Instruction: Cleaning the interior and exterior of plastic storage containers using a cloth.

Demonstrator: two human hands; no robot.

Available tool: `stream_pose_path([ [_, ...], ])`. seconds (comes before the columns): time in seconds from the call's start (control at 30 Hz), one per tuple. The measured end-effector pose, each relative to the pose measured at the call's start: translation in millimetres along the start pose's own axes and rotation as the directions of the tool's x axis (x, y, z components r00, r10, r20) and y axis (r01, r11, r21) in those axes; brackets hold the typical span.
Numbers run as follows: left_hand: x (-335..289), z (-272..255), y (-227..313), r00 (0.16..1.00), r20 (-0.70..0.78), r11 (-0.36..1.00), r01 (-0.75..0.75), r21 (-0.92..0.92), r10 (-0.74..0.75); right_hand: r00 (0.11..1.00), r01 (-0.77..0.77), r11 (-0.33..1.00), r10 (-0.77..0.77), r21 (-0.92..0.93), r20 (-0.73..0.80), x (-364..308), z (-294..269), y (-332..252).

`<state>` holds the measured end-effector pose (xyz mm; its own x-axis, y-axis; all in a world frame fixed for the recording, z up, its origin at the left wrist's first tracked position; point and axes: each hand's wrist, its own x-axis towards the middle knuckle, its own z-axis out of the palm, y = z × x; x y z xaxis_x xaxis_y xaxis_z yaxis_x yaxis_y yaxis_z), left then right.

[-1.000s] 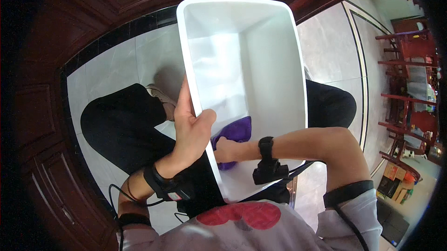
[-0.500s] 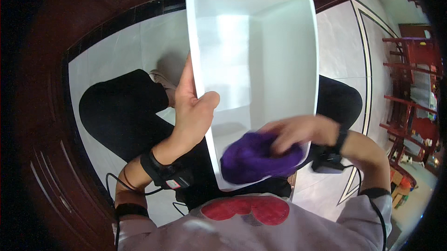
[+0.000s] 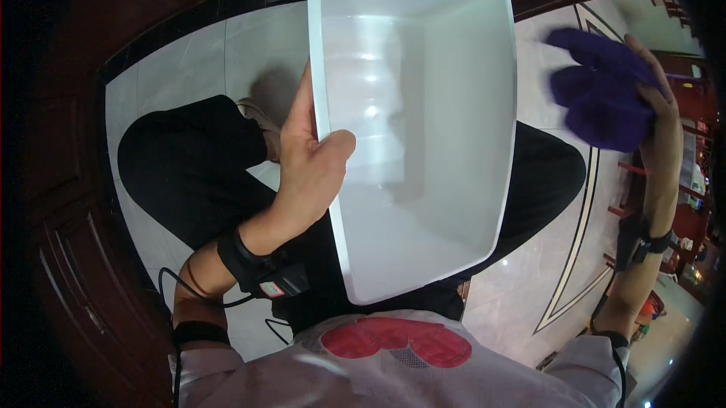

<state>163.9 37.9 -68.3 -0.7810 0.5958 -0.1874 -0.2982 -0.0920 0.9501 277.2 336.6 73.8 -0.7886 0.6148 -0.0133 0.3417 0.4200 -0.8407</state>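
left hand (image 3: 311,170) grips left rim of white rectangular plastic tub (image 3: 461,105), thumb over the edge, fingers behind outer wall. tub sits centre frame, reaching top edge, opening facing camera, glare on inner surface. right hand (image 3: 659,114) closed on bunched purple cloth (image 3: 605,94), upper right of frame, well apart from tub (cloth blurred, folds hard to read). pale tiled floor (image 3: 522,257) behind. black trousers (image 3: 189,162) both sides of tub. black wrist strap (image 3: 231,257) on left arm, lower left. dark panelled woodwork (image 3: 76,279), left edge of frame.
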Motion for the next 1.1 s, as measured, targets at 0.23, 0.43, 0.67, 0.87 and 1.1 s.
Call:
stream_pose_path([
  [0.23, -1, -2, -2, 1.0, -0.023, 1.0, 0.014, 0.028, -0.014, 0.761, -0.087, 0.993, 0.018, 0.075, 0.648, -52, 127, -18],
  [0.43, 0, -3, -3, 0.996, 0.015, 0.992, -0.091, 0.09, 0.09, 0.271, 0.214, 0.939, 0.207, -0.268, 0.94, -128, 242, 89],
  [0.67, 0, -2, -4, 0.998, 0.025, 0.992, 0.05, 0.112, -0.053, 0.042, 0.014, 0.981, 0.192, -0.193, 0.98, -135, 287, 113],
  [0.87, 3, -8, -13, 0.997, -0.068, 0.986, 0.042, 0.161, -0.032, -0.057, -0.107, 0.972, 0.206, -0.211, 0.977, -131, 219, 32],
  [1.1, 4, -1, 3, 0.994, -0.073, 0.972, 0.097, 0.216, -0.083, -0.522, -0.002, 0.983, 0.156, -0.185, 0.838, -117, 139, 16],
])
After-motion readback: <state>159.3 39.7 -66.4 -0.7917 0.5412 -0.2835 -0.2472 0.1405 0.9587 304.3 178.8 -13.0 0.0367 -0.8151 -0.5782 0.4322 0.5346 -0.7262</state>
